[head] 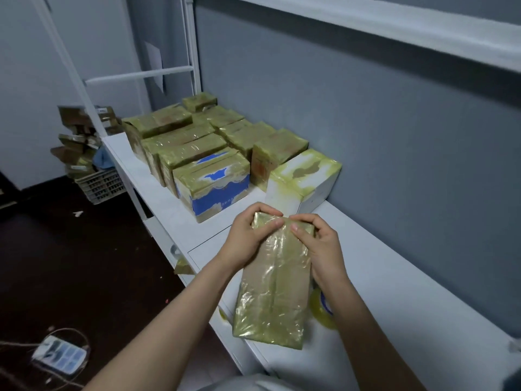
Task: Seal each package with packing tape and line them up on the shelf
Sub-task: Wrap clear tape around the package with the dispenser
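Note:
A flat brown package point(272, 292) wrapped in yellowish tape stands tilted on the white shelf point(394, 292), its far end raised. My left hand point(248, 238) grips the package's top left corner, fingers curled over the far edge. My right hand point(318, 244) grips the top right corner, thumb pressing on the taped face. A tape roll point(322, 307) lies on the shelf behind my right forearm, partly hidden. Several taped packages point(197, 145) stand in rows at the far end of the shelf, the nearest a blue box point(217, 190) and a white box point(303, 179).
A grey wall runs along the shelf's right side, with a white ledge point(394, 24) above. A white metal frame point(135, 77) stands at the far left. On the dark floor lie a crate point(98, 184) piled with boxes and a power strip point(59, 354).

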